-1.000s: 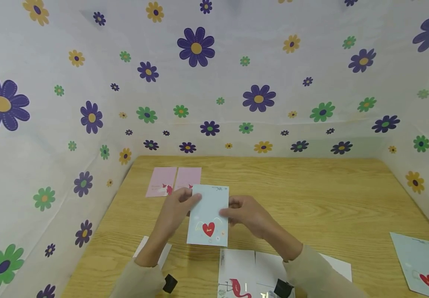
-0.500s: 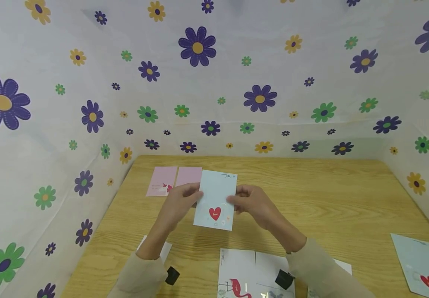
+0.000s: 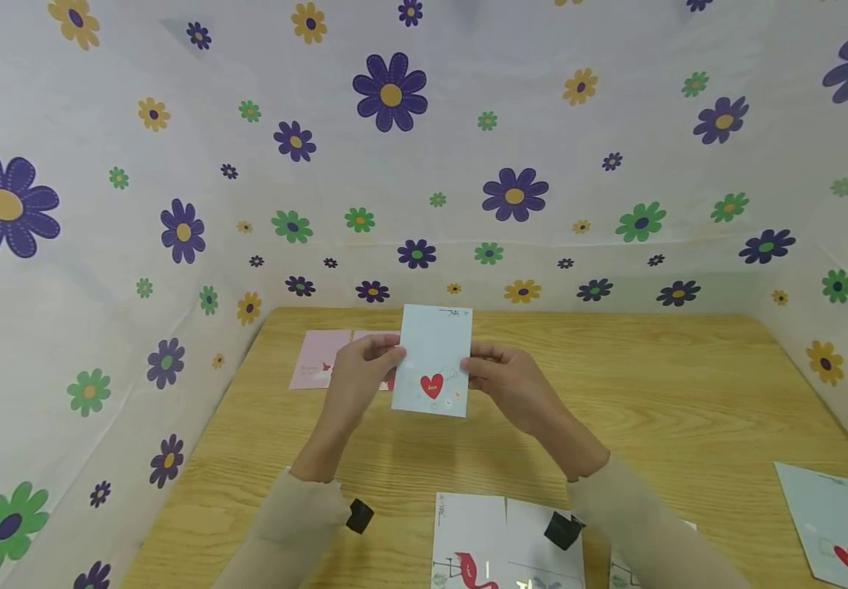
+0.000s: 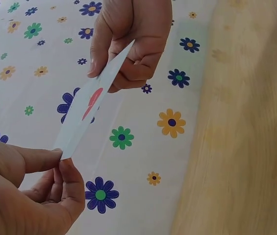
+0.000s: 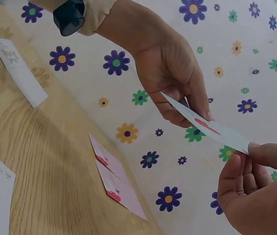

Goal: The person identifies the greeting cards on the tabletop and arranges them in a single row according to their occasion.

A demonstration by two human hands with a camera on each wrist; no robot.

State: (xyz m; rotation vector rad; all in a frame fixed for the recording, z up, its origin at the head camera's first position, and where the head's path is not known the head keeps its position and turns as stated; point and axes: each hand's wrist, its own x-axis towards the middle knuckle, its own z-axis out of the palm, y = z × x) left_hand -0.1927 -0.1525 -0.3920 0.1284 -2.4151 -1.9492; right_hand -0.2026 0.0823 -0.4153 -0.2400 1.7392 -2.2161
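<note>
A pale blue card (image 3: 431, 348) with a red heart on its lower half is held up above the wooden table (image 3: 615, 393). My left hand (image 3: 359, 376) pinches its left edge between thumb and fingers. On the opposite edge, my right hand (image 3: 516, 384) pinches it the same way. The left wrist view shows the card (image 4: 91, 110) nearly edge-on, stretched between both hands. Behind my left hand lie two pink cards (image 3: 321, 353), partly covered by that hand and the blue card.
White cards with a flamingo print (image 3: 468, 532) lie at the front middle. Another blue heart card (image 3: 832, 523) rests at the front right. A white card (image 5: 20, 73) lies near the left sleeve. Flower-printed cloth (image 3: 439, 164) surrounds the table at the back and sides.
Both hands have raised the blue card and carried it away from me and slightly right. It now overlaps part of the right-hand pink card. The cards on the table stay put.
</note>
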